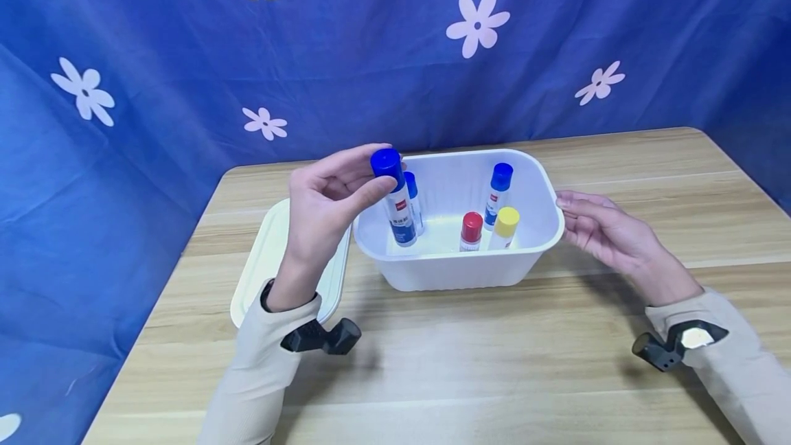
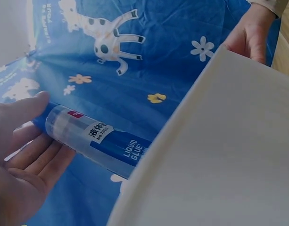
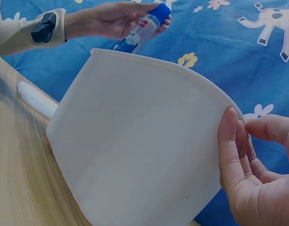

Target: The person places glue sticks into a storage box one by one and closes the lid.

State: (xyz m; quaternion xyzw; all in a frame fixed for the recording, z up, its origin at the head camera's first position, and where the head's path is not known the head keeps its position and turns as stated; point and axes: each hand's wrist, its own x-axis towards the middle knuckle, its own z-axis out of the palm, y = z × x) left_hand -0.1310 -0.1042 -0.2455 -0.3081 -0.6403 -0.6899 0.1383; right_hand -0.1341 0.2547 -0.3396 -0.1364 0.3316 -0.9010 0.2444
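My left hand [image 1: 336, 198] grips a liquid glue bottle [image 1: 401, 215] by its blue cap, thumb on the near side. The bottle stands nearly upright over the left end of a white plastic box [image 1: 451, 270], and in the left wrist view the box wall hides its lower end. At the box's right end, my right hand [image 1: 608, 229] pinches the rim between thumb and fingers. Inside the box are a second blue-capped bottle [image 1: 412, 201] behind the held one, a red-capped bottle [image 1: 471, 231], a yellow-capped bottle [image 1: 505, 226] and another blue-capped bottle [image 1: 498, 194].
A white lid [image 1: 262, 253] lies on the wooden table [image 1: 469, 356] left of the box, partly under my left forearm. Behind the table's back edge hangs a blue curtain [image 1: 383, 53] with flower prints.
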